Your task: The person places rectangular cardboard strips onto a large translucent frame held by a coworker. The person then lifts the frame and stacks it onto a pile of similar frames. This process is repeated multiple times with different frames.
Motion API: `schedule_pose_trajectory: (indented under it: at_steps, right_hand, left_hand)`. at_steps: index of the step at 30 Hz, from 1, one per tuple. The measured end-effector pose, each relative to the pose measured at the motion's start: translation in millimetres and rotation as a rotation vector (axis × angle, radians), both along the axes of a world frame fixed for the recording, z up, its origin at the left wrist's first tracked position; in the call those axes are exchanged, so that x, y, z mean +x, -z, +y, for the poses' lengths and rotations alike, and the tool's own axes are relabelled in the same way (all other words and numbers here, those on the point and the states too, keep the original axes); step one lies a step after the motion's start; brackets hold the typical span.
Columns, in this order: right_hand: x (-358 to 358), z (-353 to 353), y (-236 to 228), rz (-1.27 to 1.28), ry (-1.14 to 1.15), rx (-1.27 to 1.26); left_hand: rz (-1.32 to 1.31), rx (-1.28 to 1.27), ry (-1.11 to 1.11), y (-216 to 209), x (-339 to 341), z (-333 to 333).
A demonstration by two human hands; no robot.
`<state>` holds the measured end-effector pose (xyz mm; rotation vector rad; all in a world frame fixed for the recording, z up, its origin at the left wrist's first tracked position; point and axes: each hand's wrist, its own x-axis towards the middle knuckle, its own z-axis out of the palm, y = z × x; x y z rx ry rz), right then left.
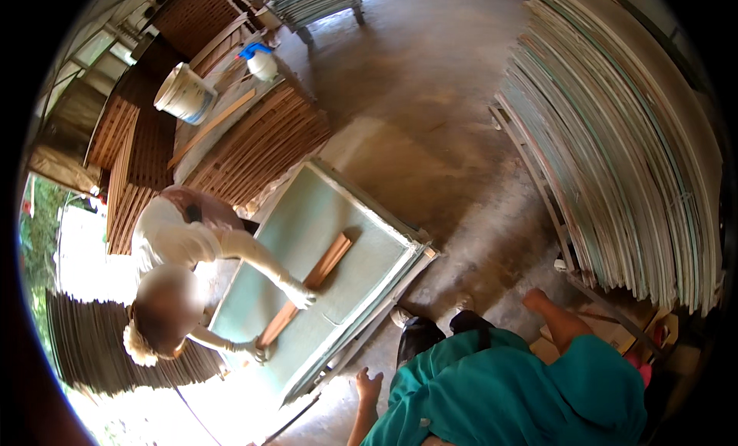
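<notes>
My left hand (369, 385) is held low beside my teal shirt, its fingers apart and nothing in it. It is nearest to the near edge of a pale green stacked panel (369, 250). My right hand (533, 298) is out to my right over the floor, its fingers loosely curled and no object showing in them. Across the panel, a person in light gloves bends over it. Both of that person's hands are on a brown wooden slat bundle (329, 263) lying aslant on the panel.
Tall stacks of thin green-grey boards (607, 162) stand on a rack at right. Behind the panel, stacked brown slatted frames (257, 142) carry a white bucket (185, 93) and a blue-topped spray bottle (260, 61). More boards (115, 342) stand at left. Cardboard boxes (603, 331) lie at my right.
</notes>
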<state>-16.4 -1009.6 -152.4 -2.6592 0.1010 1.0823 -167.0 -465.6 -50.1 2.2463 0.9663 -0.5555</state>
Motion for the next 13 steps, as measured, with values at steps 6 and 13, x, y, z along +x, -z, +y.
schedule_pose_trajectory:
  at_steps: [6, 13]
  right_hand:
    - [28.3, 19.5, 23.4, -0.083, -0.357, 0.115]
    - [91.1, 95.1, -20.8, 0.001, 0.101, 0.379]
  left_hand:
    - [-0.03, -0.008, -0.265, 25.6, -19.8, 22.2]
    - [-0.077, 0.005, -0.471, -18.4, -25.0, 18.9]
